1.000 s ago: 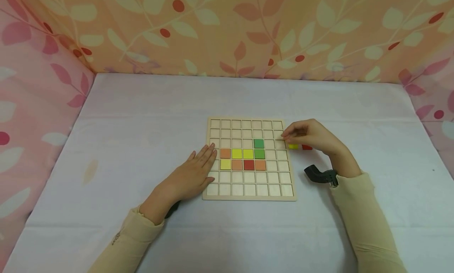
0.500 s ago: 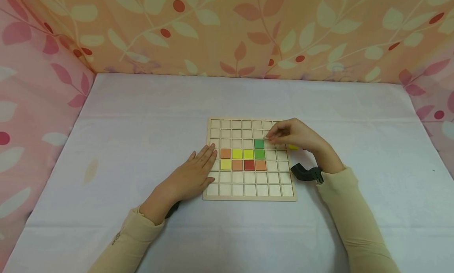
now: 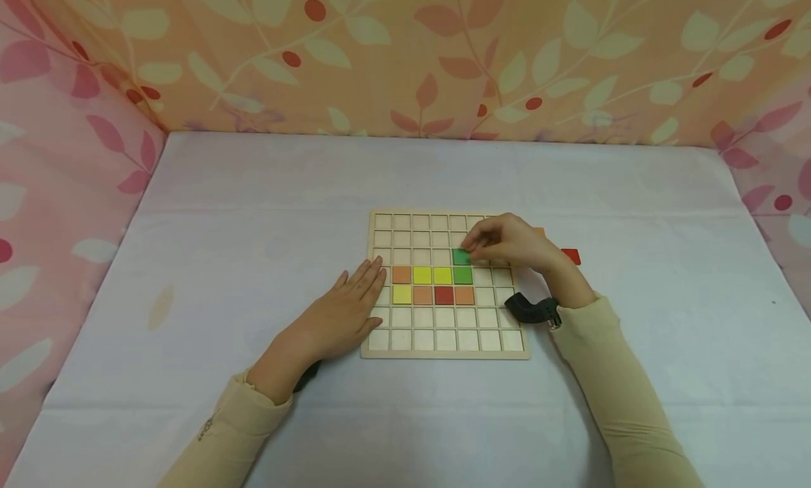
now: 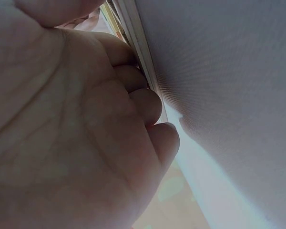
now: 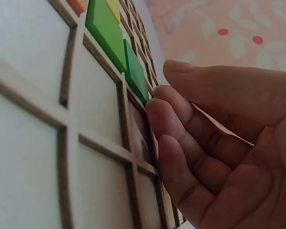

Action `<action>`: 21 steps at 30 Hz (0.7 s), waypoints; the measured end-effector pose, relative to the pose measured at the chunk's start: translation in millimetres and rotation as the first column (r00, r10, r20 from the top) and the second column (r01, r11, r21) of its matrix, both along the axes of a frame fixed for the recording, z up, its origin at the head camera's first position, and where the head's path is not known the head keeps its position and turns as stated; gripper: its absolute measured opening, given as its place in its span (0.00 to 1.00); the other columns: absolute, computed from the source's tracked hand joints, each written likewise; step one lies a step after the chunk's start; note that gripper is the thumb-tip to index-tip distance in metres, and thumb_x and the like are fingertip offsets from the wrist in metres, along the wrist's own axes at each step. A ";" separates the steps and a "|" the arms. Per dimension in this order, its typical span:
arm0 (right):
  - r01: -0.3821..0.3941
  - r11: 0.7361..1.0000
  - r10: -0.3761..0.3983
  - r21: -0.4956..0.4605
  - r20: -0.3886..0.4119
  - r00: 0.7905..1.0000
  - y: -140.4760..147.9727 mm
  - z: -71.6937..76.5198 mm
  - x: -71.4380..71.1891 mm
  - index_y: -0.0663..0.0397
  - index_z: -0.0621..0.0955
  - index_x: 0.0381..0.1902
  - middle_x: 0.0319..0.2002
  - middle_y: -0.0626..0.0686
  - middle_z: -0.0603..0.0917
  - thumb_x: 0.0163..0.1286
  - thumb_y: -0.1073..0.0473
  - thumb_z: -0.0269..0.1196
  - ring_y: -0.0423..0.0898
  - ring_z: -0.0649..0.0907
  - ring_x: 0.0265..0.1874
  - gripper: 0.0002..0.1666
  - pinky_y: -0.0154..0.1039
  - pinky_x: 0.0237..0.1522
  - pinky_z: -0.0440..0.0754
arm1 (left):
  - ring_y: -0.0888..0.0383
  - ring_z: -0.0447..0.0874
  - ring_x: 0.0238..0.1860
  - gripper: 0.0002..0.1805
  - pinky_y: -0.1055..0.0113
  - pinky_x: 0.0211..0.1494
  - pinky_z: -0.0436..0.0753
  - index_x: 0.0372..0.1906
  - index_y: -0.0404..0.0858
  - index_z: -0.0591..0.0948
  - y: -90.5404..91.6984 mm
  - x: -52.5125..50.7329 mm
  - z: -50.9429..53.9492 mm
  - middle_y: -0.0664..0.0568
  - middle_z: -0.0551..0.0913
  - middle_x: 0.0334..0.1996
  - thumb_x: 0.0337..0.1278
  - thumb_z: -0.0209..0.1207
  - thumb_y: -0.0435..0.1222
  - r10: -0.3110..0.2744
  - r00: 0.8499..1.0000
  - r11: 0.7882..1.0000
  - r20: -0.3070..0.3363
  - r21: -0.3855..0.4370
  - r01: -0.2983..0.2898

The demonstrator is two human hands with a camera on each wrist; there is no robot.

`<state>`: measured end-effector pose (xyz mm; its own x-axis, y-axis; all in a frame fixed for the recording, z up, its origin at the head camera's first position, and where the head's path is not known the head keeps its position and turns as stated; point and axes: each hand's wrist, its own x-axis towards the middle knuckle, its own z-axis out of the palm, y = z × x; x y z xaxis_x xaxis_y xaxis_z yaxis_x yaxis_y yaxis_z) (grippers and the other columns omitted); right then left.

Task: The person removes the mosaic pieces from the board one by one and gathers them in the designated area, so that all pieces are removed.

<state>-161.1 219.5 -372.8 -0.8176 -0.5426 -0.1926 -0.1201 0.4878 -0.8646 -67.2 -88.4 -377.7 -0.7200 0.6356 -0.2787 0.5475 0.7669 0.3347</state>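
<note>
A square wooden grid board [image 3: 437,355] lies on the table with coloured tiles in some cells. My left hand [image 3: 341,313] rests on its left edge, fingers outstretched; the left wrist view shows its palm and fingertips against the board's rim [image 4: 142,50]. My right hand [image 3: 507,241] is over the board's right side, thumb and fingers bent close to a dark green tile [image 3: 460,256]. In the right wrist view its fingertips are beside that dark green tile [image 5: 136,74], with a lighter green tile [image 5: 106,36] behind. No tile shows between thumb and fingers; part of the grasp is hidden.
Orange, yellow and red tiles [image 3: 444,296] fill cells below and left of the green ones. An orange tile [image 3: 539,232] and a red tile [image 3: 571,256] lie off the board's right side, partly behind my right hand. A patterned cloth wall [image 3: 380,65] stands behind the table.
My right hand has moved left from beside the loose tiles to the dark green tile on the board. An orange tile has come into sight behind it. My left hand has stayed put.
</note>
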 end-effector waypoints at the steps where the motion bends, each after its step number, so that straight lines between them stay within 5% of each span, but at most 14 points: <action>1: 0.004 1.000 -0.004 0.004 -0.006 1.000 -0.3 -0.5 0.0 0.64 0.84 0.37 0.34 0.57 0.84 0.57 0.68 0.68 0.45 0.81 0.32 0.09 0.32 0.37 0.78 | 0.45 0.33 0.74 0.38 0.47 0.71 0.46 0.72 0.27 0.46 0.0 0.0 -0.2 0.38 0.37 0.74 0.70 0.48 0.43 0.000 1.000 1.000 -0.001 0.000 0.000; 12: 0.052 0.996 -0.048 0.069 -0.061 0.997 -5.5 -4.5 0.2 0.60 0.85 0.37 0.30 0.53 0.83 0.57 0.68 0.68 0.45 0.80 0.29 0.08 0.33 0.33 0.77 | 0.45 0.34 0.74 0.38 0.46 0.71 0.47 0.72 0.26 0.47 -0.6 0.0 -0.9 0.38 0.38 0.74 0.70 0.48 0.43 -0.002 1.000 1.000 -0.010 0.008 0.002; 21: 0.019 0.996 -0.010 0.083 -0.100 0.995 -8.3 -4.6 2.0 0.61 0.85 0.38 0.32 0.53 0.80 0.57 0.69 0.67 0.47 0.77 0.31 0.10 0.33 0.33 0.75 | 0.45 0.34 0.74 0.38 0.46 0.71 0.47 0.72 0.27 0.47 -1.0 -0.4 -2.0 0.38 0.38 0.74 0.70 0.48 0.43 -0.003 1.000 1.000 -0.018 0.007 0.003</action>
